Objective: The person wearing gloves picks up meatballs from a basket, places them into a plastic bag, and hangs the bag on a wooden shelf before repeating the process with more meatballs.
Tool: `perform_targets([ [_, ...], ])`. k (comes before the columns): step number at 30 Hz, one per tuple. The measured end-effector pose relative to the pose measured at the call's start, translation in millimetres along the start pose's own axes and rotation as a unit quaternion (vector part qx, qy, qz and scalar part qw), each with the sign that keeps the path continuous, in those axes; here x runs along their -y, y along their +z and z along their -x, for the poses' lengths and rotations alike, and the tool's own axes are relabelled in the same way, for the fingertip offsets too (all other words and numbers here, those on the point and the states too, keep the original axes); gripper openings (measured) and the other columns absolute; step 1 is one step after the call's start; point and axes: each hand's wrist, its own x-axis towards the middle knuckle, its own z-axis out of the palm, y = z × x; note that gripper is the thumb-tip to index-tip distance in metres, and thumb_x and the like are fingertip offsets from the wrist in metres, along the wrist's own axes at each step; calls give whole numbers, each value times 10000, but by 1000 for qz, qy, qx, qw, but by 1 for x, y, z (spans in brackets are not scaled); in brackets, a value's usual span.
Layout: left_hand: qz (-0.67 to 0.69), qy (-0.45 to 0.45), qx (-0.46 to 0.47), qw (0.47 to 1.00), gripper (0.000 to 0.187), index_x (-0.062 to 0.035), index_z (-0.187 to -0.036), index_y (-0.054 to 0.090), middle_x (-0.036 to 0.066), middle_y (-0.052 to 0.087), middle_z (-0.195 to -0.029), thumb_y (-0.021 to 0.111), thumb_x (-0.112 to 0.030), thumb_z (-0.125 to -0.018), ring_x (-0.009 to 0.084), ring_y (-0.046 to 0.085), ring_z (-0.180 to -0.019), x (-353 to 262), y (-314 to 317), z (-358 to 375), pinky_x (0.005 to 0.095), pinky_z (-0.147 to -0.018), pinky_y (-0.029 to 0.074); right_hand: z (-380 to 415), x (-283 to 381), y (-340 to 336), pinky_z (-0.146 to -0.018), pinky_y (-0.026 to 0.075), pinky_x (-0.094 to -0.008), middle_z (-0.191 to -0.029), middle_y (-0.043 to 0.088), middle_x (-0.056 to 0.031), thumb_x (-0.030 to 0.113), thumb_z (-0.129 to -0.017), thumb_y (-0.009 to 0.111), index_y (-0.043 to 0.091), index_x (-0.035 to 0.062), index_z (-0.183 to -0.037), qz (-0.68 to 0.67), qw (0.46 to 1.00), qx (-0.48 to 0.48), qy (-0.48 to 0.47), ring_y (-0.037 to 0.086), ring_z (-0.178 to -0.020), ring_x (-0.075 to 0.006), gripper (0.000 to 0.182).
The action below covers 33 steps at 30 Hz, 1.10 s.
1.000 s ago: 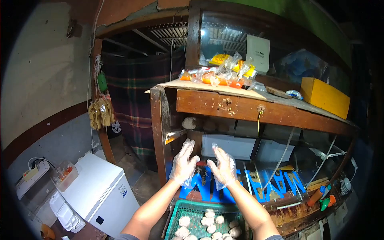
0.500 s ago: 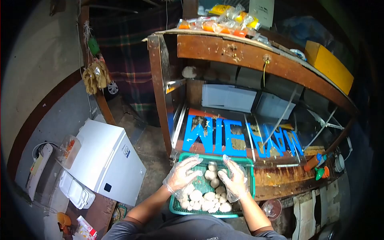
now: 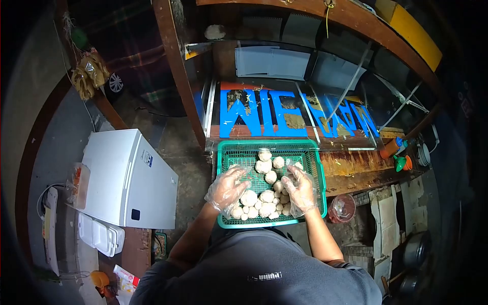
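A green plastic basket (image 3: 322, 188) holds pale, round balls that look like meatballs. Most of the balls (image 3: 266, 196), large and small, are heaped along its near side. A few large ones (image 3: 264, 166) lie apart toward the far side. My left hand (image 3: 229, 189), in a clear plastic glove, is over the basket's left part, fingers stretched inward beside the heap. Over the right part is my right hand (image 3: 301, 189), gloved likewise, its fingers spread close to the smaller balls. Both hands are open, with the palms turned toward each other.
Behind the basket stands a glass-fronted wooden stall (image 3: 170, 66) with blue lettering. A white chest freezer (image 3: 114, 178) is on the left, with foam boxes (image 3: 101, 236) in front of it. To the right are a reddish tub (image 3: 341, 208) and an orange bottle (image 3: 390, 148).
My view has tilted down, so the basket appears higher in it. Both hands have drawn back from the basket's far side toward its middle, staying open.
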Motion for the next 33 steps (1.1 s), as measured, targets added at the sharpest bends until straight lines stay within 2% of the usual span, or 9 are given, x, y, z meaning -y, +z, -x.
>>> perform_targets([
  [6,27,-16,52,998,380,8,-1215,633,198,633,-1193,686,-148,-873,328,624,-1112,1,-2,0,369,-966,491,16,15,4,-908,502,-446,-1105,677,-221,238,-833,718,659,-15,-1158,53,996,53,48,645,-1018,-387,416],
  [13,-66,-86,111,988,494,-18,-1288,601,192,601,-1311,670,-296,-885,338,581,-1201,-2,5,-18,381,-1016,460,12,17,12,-904,502,-462,-1087,684,-240,293,-806,697,657,-30,-1145,125,989,83,-4,646,-1005,-416,469],
  [16,-89,-137,121,979,530,-35,-1306,600,200,610,-1299,684,-332,-876,345,607,-1165,-8,13,-32,393,-990,480,-3,7,14,-928,495,-458,-1111,681,-237,315,-790,700,649,-27,-1173,136,986,92,-35,639,-1041,-409,516],
  [19,-105,-124,115,980,565,-64,-1311,605,211,655,-1211,691,-392,-859,360,642,-1102,11,30,-45,407,-955,501,-23,-5,25,-941,492,-452,-1153,670,-232,351,-760,715,632,-5,-1235,173,974,145,-25,632,-1077,-396,599],
  [20,-121,-140,132,974,571,-71,-1313,604,219,666,-1181,689,-402,-856,362,647,-1092,12,34,-50,410,-949,504,-28,-35,45,-901,503,-464,-1086,685,-216,346,-737,733,645,12,-1192,175,977,106,-65,639,-1041,-390,571],
  [23,-151,-156,147,965,616,-62,-1320,596,242,671,-1144,686,-430,-834,377,654,-1067,23,46,-64,429,-941,506,-46,-25,48,-797,521,-498,-930,682,-204,353,-712,750,630,26,-1029,176,970,162,-40,653,-910,-408,471],
  [28,-177,-229,170,942,692,-32,-1368,543,271,611,-1255,674,-439,-823,390,607,-1163,35,59,-79,423,-1009,471,-59,-45,62,-800,524,-506,-927,684,-219,355,-727,750,583,14,-1105,158,966,199,-36,660,-887,-422,535],
  [30,-162,-250,181,937,745,8,-1388,504,282,582,-1299,672,-445,-822,395,579,-1209,38,61,-83,412,-1038,453,-59,-54,67,-718,520,-486,-846,673,-219,334,-714,762,588,7,-954,120,978,158,-65,662,-805,-415,441],
  [33,-126,-247,184,943,771,78,-1381,477,300,563,-1322,681,-414,-824,393,573,-1226,59,75,-83,382,-1034,458,-61,-63,72,-708,526,-483,-839,672,-207,311,-709,757,592,31,-1045,96,980,142,-100,660,-783,-412,468],
])
